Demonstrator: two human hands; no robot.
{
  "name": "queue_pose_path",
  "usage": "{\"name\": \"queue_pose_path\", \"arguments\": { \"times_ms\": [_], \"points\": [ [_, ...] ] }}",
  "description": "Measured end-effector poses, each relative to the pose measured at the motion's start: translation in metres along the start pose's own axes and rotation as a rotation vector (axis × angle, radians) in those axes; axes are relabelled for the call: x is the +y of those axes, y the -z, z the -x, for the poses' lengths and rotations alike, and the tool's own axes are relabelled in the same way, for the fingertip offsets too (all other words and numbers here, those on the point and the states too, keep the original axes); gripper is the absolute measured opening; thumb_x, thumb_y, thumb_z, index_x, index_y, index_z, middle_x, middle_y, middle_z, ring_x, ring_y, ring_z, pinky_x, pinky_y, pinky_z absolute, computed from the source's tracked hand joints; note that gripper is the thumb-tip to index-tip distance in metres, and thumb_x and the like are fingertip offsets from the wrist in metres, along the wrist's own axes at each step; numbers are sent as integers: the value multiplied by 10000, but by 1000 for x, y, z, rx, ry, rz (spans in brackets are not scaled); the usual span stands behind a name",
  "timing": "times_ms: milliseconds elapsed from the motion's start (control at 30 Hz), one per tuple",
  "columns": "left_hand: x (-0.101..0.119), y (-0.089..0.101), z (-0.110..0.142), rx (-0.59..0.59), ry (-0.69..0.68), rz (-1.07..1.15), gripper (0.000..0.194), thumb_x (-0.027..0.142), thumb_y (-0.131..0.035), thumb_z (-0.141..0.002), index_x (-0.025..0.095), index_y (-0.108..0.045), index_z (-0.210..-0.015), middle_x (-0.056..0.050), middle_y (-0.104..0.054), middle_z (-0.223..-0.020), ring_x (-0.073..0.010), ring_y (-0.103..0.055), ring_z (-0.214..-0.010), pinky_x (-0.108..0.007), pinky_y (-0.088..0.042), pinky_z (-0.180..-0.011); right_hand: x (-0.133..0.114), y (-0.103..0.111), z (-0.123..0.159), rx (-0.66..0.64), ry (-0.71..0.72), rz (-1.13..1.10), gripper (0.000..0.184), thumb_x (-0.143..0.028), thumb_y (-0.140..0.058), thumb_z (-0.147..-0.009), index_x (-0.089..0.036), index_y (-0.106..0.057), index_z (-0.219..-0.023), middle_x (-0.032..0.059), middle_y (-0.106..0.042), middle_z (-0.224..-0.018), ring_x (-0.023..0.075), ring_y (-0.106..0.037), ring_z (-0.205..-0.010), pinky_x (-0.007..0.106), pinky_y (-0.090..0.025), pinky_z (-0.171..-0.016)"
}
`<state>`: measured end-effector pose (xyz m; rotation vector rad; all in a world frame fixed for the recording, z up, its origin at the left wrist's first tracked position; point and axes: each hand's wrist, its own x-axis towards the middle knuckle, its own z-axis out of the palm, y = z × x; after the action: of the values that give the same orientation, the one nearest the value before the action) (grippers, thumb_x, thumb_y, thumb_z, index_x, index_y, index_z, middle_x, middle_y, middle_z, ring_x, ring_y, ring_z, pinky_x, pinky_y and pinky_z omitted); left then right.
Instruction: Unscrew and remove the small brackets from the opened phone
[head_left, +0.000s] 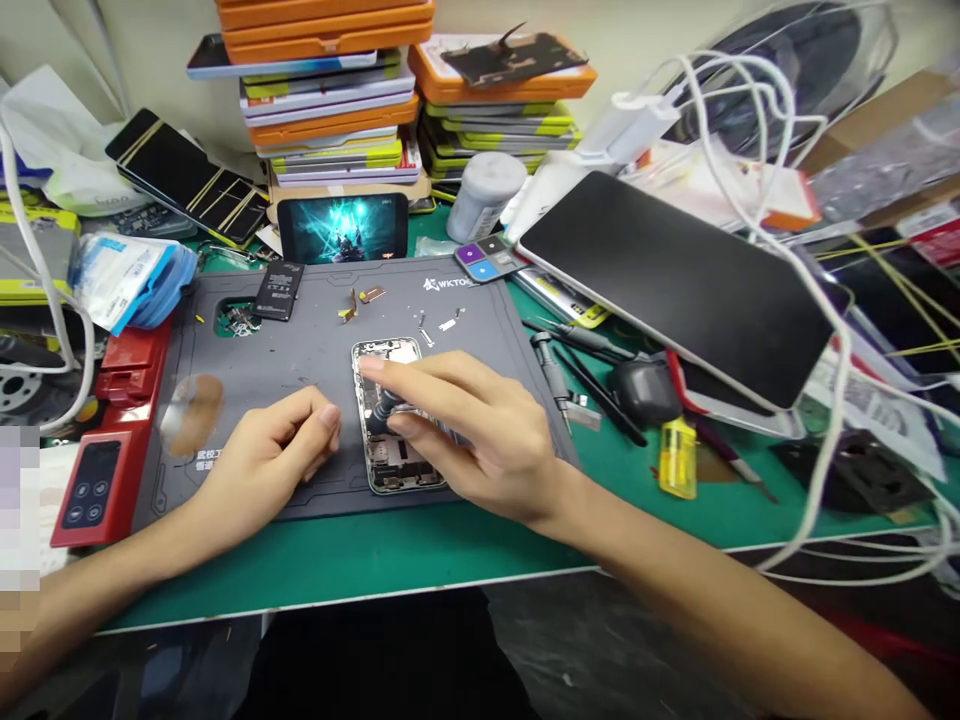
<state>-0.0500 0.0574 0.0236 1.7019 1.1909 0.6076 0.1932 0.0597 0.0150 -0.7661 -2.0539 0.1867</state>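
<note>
"Holding what, are we, in our right hand (480, 425)?"

"A short, dark, cylindrical tool (384, 408), pinched between thumb and fingers over the opened, pale-rimmed phone (394, 458) with bared innards; its tip we cannot see."

"And our left hand (289, 440)?"

"Curled in a loose fist around nothing we can see, at the flat grey work mat (247, 375) just left of the phone, perhaps to rest our arm."

"Why's the phone there?"

"Near the mat's front edge it lies right under our eyes, we suppose. Beyond it, copper-brown ribbon pieces (372, 294) and a flat black rectangular battery (277, 291) lie apart, probably so we don't mix them up."

"Farther back?"

"A dark smartphone with a glowing teal screen (343, 228) stands lengthwise facing us, presumably for viewing."
</note>
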Motion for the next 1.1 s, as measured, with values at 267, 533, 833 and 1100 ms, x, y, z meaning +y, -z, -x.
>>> {"name": "queue_pose_path", "arguments": {
  "times_ms": [267, 533, 833, 1100],
  "points": [
    [-3, 2, 0, -90, -104, -123, 377, 468, -518, -1120, 214, -676, -889, 59, -617, -679, -107, -547, -608, -231, -425, -598, 5, -3, 2, 10, 63, -6, 387, -141, -596, -1090, -220, -672, -1461, 50, -849, -1109, 168, -792, -1004, 326, -669, -894],
    [-2, 0, 3, -134, -324, -243, 233, 323, -618, -1085, 219, -674, -885, 46, -712, -777, -99, -630, -653, -210, -462, -640, 8, -5, 3, 25, 94, -16, 394, -98, -585, -1065, -189, -690, -1434, 36, -816, -1042, 154, -751, -951, 311, -649, -873],
    [-8, -3, 3, -147, -415, -327, 267, 338, -591, -1110, 209, -674, -891, 16, -762, -785, -115, -653, -628, -226, -450, -610, 2, -4, 2, 16, 116, -49, 338, -97, -570, -1076, -129, -709, -1383, 63, -806, -1033, 158, -744, -950, 304, -628, -870],
    [-7, -5, 4, -139, -542, -387, 192, 293, -607, -1112, 209, -666, -949, 22, -774, -824, -123, -699, -680, -231, -460, -638, 0, -11, 5, 4, 145, -35, 399, -114, -609, -1060, -132, -633, -1458, 69, -822, -1088, 178, -759, -995, 322, -649, -897]
  ]
}}
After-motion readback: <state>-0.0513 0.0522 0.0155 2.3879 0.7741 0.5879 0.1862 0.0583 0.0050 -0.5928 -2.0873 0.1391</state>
